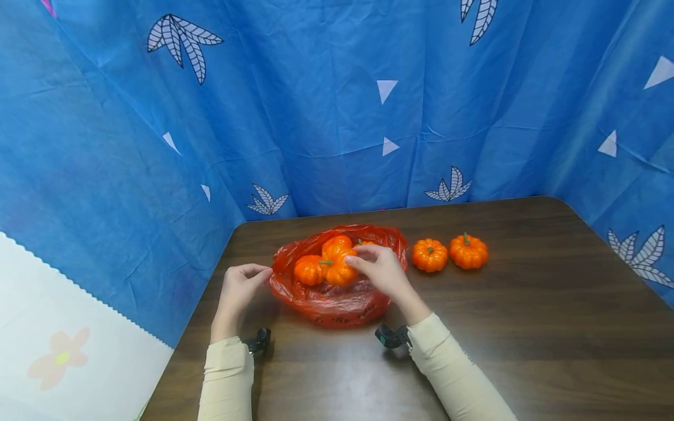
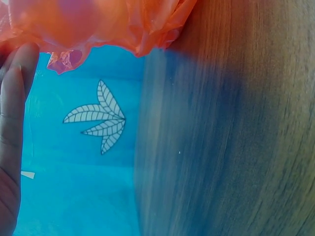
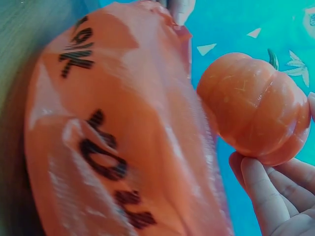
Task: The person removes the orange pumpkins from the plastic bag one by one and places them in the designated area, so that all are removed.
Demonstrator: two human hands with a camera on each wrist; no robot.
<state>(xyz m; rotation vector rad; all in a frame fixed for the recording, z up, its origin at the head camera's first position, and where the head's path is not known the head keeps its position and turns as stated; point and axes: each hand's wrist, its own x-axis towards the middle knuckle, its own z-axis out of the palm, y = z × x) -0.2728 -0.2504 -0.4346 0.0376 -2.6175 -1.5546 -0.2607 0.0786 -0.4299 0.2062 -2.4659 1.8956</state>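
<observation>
A thin red plastic bag point(image 1: 342, 313) lies with its mouth spread on the table. My left hand point(image 1: 236, 292) pinches the left edge of its rim between thumb and fingers. My right hand point(image 1: 388, 273) grips a small shiny orange pumpkin point(image 1: 339, 270) with a green stem, held over the bag's mouth. In the right wrist view that pumpkin point(image 3: 256, 110) is up beside the bag wall point(image 3: 123, 98), which bears black lettering. Another pumpkin point(image 1: 309, 270) sits inside at the left, and one more point(image 1: 364, 242) shows partly behind the right fingers.
Two more orange pumpkins, one nearer point(image 1: 430, 255) and one further right point(image 1: 468, 251), stand on the dark wooden table point(image 1: 526, 327) right of the bag. A blue patterned curtain point(image 1: 337, 117) hangs behind the table. A white cloth point(image 1: 68, 327) is at the left.
</observation>
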